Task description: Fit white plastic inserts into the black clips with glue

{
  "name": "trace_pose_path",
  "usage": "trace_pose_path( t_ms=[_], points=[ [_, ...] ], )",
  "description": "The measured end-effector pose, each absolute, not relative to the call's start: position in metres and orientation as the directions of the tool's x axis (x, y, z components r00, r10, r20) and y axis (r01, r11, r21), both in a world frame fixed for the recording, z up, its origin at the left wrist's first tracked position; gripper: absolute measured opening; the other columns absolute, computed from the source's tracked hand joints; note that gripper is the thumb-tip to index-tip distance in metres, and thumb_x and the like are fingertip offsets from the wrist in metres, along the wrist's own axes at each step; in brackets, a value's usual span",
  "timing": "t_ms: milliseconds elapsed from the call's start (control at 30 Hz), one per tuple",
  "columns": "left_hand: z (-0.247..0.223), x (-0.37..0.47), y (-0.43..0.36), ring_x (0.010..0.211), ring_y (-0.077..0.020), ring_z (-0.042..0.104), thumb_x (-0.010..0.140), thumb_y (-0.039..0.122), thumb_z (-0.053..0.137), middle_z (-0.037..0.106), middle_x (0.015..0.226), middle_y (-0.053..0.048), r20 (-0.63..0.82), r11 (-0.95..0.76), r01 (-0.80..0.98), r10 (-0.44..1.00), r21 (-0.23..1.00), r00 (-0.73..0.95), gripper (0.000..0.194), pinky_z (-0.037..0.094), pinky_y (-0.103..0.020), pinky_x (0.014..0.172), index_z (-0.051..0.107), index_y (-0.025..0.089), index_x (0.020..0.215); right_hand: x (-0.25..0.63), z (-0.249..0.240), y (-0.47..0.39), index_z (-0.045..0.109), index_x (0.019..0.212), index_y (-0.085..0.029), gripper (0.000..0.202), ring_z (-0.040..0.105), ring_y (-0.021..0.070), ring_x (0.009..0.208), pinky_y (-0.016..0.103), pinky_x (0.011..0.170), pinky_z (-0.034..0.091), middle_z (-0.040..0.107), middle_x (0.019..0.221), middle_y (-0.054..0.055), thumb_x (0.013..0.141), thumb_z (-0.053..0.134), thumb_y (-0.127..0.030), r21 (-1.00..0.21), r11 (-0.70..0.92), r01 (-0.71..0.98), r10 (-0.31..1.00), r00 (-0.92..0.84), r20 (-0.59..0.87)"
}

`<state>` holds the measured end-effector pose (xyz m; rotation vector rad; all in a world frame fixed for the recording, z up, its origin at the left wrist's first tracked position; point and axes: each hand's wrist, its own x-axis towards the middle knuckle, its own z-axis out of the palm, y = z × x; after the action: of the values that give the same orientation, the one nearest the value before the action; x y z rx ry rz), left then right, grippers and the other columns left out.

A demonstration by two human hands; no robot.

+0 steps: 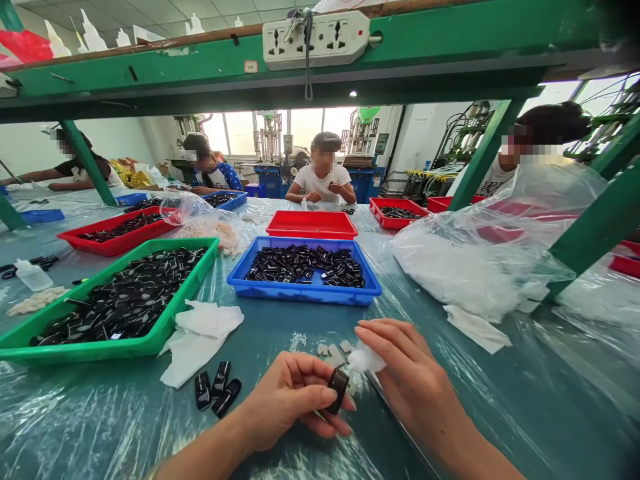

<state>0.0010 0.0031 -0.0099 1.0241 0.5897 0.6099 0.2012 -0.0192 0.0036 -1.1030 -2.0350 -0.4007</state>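
Observation:
Between the thumb and fingers of my left hand [305, 393] is a small glossy black piece [338, 388], held upright over the table. My right hand [415, 373] is just to the right of it, its fingers closed on a white wad [366, 359] whose tip comes close to the black piece. Small pale blocks [334, 355] lie on the table behind my hands. Left of my left hand, three loose black pieces [221, 380] rest near a crumpled white cloth [205, 330].
A green tray [145, 348] and a blue tray [305, 294] hold many black pieces. Behind them stands a red tray [313, 225]. A plastic bag [475, 260] is at the right. Green posts and a shelf with a power strip [316, 40] frame the view. Several people sit beyond.

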Motion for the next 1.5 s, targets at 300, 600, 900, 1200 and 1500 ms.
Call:
trace_pose_path(
  t_ms=[300, 600, 900, 1200, 1500],
  points=[
    [-0.009, -0.001, 0.001, 0.065, -0.0179, 0.069, 0.071, 0.028, 0.069, 0.071, 0.084, -0.012, -0.176, 0.372, -0.141, 0.697, 0.917, 0.696, 0.024, 0.052, -0.017, 0.051, 0.069, 0.009, 0.086, 0.199, 0.007, -0.024, 0.062, 0.105, -0.019, 0.037, 0.054, 0.0222, 0.1, 0.038, 0.08, 0.047, 0.066, 0.102, 0.009, 0.082, 0.039, 0.0, 0.076, 0.525, 0.848, 0.513, -0.387, 0.766],
    [-0.008, 0.0, 0.001, 0.063, -0.0166, 0.069, 0.07, 0.028, 0.07, 0.071, 0.083, -0.013, -0.2, 0.39, -0.111, 0.672, 0.914, 0.713, 0.024, 0.05, -0.016, 0.05, 0.07, 0.009, 0.084, 0.195, 0.015, -0.03, 0.061, 0.105, -0.02, 0.028, 0.055, 0.0227, 0.1, 0.04, 0.084, 0.046, 0.067, 0.1, 0.009, 0.088, 0.042, -0.007, 0.128, 0.549, 0.826, 0.47, -0.432, 0.769],
    [-0.009, 0.0, 0.001, 0.062, -0.0176, 0.069, 0.07, 0.028, 0.07, 0.071, 0.082, -0.013, -0.185, 0.39, -0.131, 0.675, 0.912, 0.715, 0.025, 0.05, -0.016, 0.05, 0.069, 0.009, 0.088, 0.196, 0.015, -0.03, 0.062, 0.103, -0.02, 0.028, 0.057, 0.0225, 0.1, 0.039, 0.084, 0.049, 0.068, 0.1, 0.009, 0.087, 0.043, -0.007, 0.115, 0.572, 0.812, 0.458, -0.433, 0.777],
    [-0.009, -0.001, 0.002, 0.063, -0.0178, 0.069, 0.071, 0.028, 0.069, 0.071, 0.083, -0.012, -0.18, 0.384, -0.129, 0.67, 0.914, 0.72, 0.025, 0.049, -0.016, 0.05, 0.07, 0.01, 0.089, 0.199, 0.015, -0.029, 0.063, 0.101, -0.021, 0.027, 0.057, 0.0215, 0.1, 0.038, 0.083, 0.05, 0.069, 0.099, 0.008, 0.088, 0.043, -0.008, 0.106, 0.601, 0.792, 0.445, -0.443, 0.778],
    [-0.008, -0.002, 0.002, 0.063, -0.017, 0.069, 0.07, 0.028, 0.07, 0.071, 0.082, -0.012, -0.174, 0.386, -0.135, 0.664, 0.912, 0.727, 0.025, 0.05, -0.017, 0.05, 0.07, 0.01, 0.087, 0.204, 0.002, -0.023, 0.062, 0.106, -0.02, 0.028, 0.054, 0.0228, 0.107, 0.042, 0.088, 0.047, 0.066, 0.105, 0.009, 0.089, 0.044, -0.009, 0.059, 0.645, 0.762, 0.436, -0.43, 0.791]
  ],
)
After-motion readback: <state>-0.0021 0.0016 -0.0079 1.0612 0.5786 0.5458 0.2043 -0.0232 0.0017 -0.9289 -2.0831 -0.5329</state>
